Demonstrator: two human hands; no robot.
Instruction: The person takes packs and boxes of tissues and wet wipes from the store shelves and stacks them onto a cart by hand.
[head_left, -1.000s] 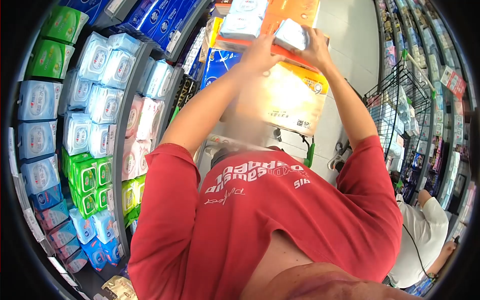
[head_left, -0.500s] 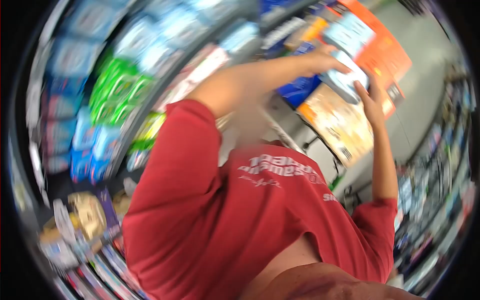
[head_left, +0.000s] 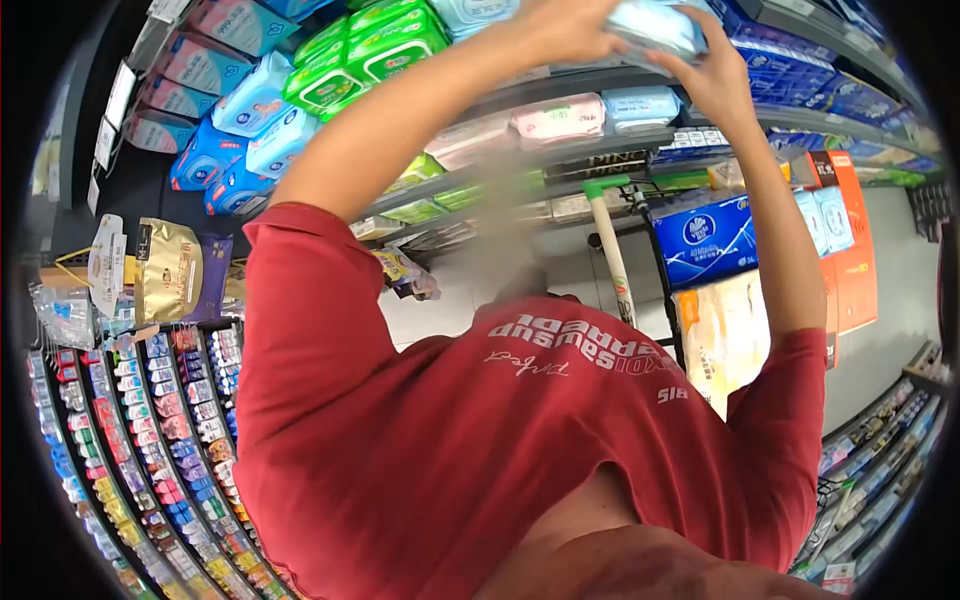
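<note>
A light blue pack of wet wipes is held between my two hands at the top of the view, in front of the shelves. My left hand grips its left end, partly cut off by the frame edge. The fingers of my right hand are bent around its right end. Just behind and below, pink packs and another light blue pack lie on a shelf. Green wipes packs are stacked to the left of my hands.
A cart with a green and cream handle stands ahead, loaded with a blue tissue pack, a cream-orange pack, light blue packs and an orange box. Hanging goods, including a gold pouch, are at left.
My hands and the wipes pack have moved from over the loaded cart to in front of the shelves. The view has turned, and the cart now appears lower and farther right.
</note>
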